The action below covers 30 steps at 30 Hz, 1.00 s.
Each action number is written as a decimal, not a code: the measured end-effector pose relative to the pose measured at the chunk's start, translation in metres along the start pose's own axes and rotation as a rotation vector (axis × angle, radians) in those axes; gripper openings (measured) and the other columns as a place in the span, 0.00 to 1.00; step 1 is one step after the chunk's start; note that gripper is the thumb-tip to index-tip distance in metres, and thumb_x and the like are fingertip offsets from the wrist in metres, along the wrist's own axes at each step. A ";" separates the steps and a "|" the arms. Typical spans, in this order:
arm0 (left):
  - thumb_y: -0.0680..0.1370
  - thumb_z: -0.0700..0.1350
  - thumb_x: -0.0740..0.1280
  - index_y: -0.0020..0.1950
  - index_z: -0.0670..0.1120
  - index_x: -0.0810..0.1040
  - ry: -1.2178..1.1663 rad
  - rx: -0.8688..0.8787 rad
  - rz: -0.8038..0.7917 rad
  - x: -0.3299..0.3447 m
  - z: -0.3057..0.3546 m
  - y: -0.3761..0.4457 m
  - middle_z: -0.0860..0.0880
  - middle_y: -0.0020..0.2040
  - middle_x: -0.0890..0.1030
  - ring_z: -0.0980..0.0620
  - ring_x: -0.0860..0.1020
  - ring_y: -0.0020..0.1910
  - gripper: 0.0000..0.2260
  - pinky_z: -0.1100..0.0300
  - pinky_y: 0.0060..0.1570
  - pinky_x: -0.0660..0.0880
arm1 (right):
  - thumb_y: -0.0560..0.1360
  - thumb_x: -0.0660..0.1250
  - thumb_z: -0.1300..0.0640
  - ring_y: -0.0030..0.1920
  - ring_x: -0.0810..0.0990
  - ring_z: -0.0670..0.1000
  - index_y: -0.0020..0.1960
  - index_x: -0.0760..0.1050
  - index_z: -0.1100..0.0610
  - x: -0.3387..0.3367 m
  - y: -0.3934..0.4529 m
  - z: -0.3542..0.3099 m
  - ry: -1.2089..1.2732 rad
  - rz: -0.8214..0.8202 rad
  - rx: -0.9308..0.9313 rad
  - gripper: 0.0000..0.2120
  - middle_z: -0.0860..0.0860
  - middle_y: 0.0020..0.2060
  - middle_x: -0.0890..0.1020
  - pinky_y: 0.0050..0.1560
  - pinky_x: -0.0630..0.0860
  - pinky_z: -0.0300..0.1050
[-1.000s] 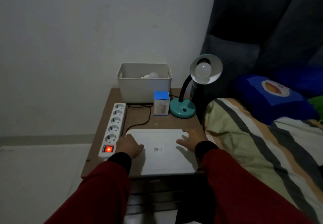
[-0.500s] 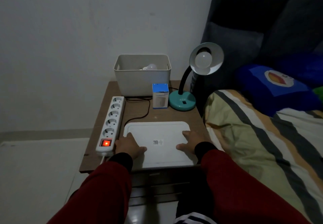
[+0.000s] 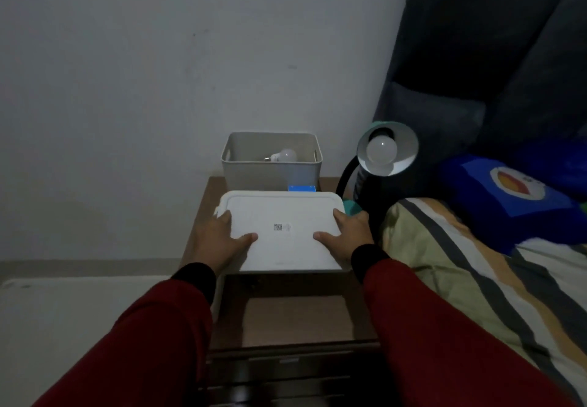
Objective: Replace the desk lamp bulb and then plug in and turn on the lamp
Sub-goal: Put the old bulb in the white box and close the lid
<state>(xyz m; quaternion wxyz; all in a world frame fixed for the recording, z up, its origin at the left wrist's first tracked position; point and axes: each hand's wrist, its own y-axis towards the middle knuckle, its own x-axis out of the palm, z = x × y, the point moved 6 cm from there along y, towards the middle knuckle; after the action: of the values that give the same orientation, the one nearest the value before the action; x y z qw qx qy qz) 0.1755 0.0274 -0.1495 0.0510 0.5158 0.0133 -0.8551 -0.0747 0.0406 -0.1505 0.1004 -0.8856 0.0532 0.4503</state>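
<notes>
I hold a flat white lid (image 3: 279, 216) above the brown bedside table (image 3: 295, 321), my left hand (image 3: 219, 241) on its left edge and my right hand (image 3: 346, 235) on its right edge. Behind it stands an open white bin (image 3: 270, 173) with a loose bulb (image 3: 282, 155) lying inside. The desk lamp (image 3: 386, 149) stands at the right, its shade facing me with a white bulb (image 3: 381, 151) fitted and unlit. A blue bulb box (image 3: 301, 188) peeks over the lid. The lid hides the power strip and the lamp's teal base.
A bed with a striped cover (image 3: 476, 279) and a blue pillow (image 3: 508, 197) lies close on the right. A dark curtain (image 3: 476, 41) hangs behind the lamp. A pale wall (image 3: 158, 73) backs the table, with light floor (image 3: 79, 311) to the left.
Both hands have lifted the white lid off the table and carried it up and toward the bin. It now covers the power strip and the lamp base. The camera has tilted.
</notes>
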 end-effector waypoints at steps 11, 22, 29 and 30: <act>0.62 0.69 0.60 0.73 0.43 0.65 -0.098 0.090 0.108 -0.055 0.011 0.117 0.40 0.64 0.74 0.39 0.70 0.65 0.46 0.50 0.64 0.67 | 0.73 0.66 0.44 0.66 0.66 0.56 0.74 0.58 0.60 -0.038 0.108 -0.082 0.020 0.165 -0.120 0.37 0.58 0.65 0.60 0.69 0.61 0.40; 0.64 0.67 0.59 0.75 0.44 0.60 -0.113 0.062 0.021 -0.024 0.013 0.214 0.42 0.71 0.69 0.40 0.66 0.70 0.45 0.50 0.69 0.63 | 0.74 0.65 0.43 0.70 0.63 0.56 0.73 0.60 0.62 -0.024 0.214 -0.088 0.001 0.164 -0.088 0.36 0.58 0.68 0.60 0.71 0.60 0.43; 0.67 0.67 0.56 0.74 0.42 0.63 -0.103 0.053 0.001 -0.012 0.013 0.246 0.42 0.70 0.71 0.40 0.68 0.69 0.42 0.51 0.69 0.62 | 0.74 0.62 0.41 0.71 0.60 0.58 0.71 0.64 0.63 -0.012 0.247 -0.084 -0.059 0.177 -0.075 0.34 0.61 0.68 0.65 0.70 0.61 0.44; 0.68 0.67 0.58 0.75 0.42 0.62 -0.117 0.046 -0.004 -0.010 0.012 0.249 0.43 0.71 0.69 0.41 0.67 0.70 0.42 0.52 0.70 0.61 | 0.74 0.62 0.41 0.71 0.60 0.57 0.71 0.63 0.63 -0.012 0.249 -0.083 -0.053 0.172 -0.073 0.34 0.61 0.69 0.65 0.71 0.60 0.44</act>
<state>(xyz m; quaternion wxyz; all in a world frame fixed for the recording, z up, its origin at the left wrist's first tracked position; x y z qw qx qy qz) 0.1941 -0.2201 -0.1278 0.0382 0.4661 -0.0084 -0.8839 -0.0621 -0.2210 -0.1258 0.0304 -0.8686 0.1099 0.4822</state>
